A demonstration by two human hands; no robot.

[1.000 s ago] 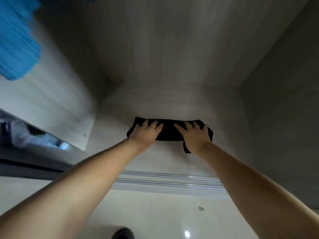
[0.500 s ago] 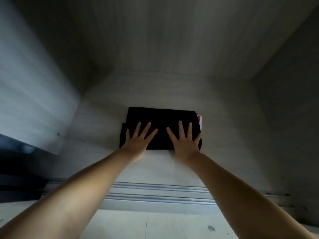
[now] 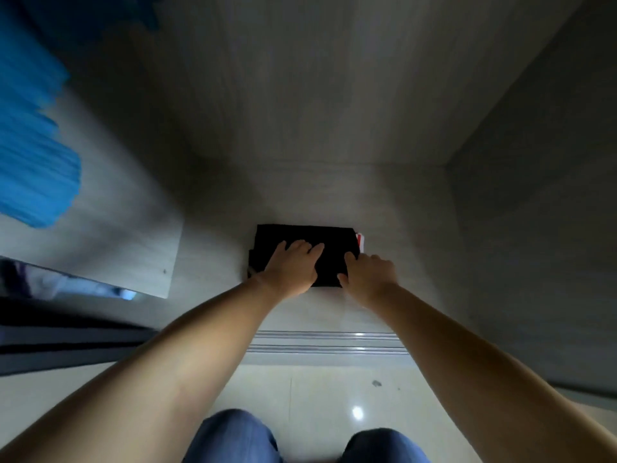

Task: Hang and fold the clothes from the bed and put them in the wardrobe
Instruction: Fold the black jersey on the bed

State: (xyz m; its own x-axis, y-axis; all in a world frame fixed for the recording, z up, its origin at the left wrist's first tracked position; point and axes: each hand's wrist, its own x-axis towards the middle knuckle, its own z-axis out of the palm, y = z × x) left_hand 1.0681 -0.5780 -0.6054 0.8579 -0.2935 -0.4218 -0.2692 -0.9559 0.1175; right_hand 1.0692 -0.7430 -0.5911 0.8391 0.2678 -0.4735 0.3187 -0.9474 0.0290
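Note:
A folded black garment [image 3: 334, 243] with a red and white bit at its right edge lies on the wardrobe floor [image 3: 334, 195]. My left hand [image 3: 290, 267] rests flat on the garment's left half, fingers stretched forward. At the garment's near right corner sits my right hand [image 3: 369, 274]. Its fingers are curled over the edge and its thumb lies against the near side.
Pale wood walls enclose the wardrobe compartment, with a side panel [image 3: 110, 228] on the left. A blue garment [image 3: 33, 155] hangs at the upper left. The sliding-door rails [image 3: 327, 342] cross the threshold, and my knees in blue jeans [image 3: 233, 436] are over the glossy tile floor.
My right hand went from flat with spread fingers to curled at the garment's right corner. My left hand's fingers drew closer together. The view pulled back, so my knees and the blue garment show.

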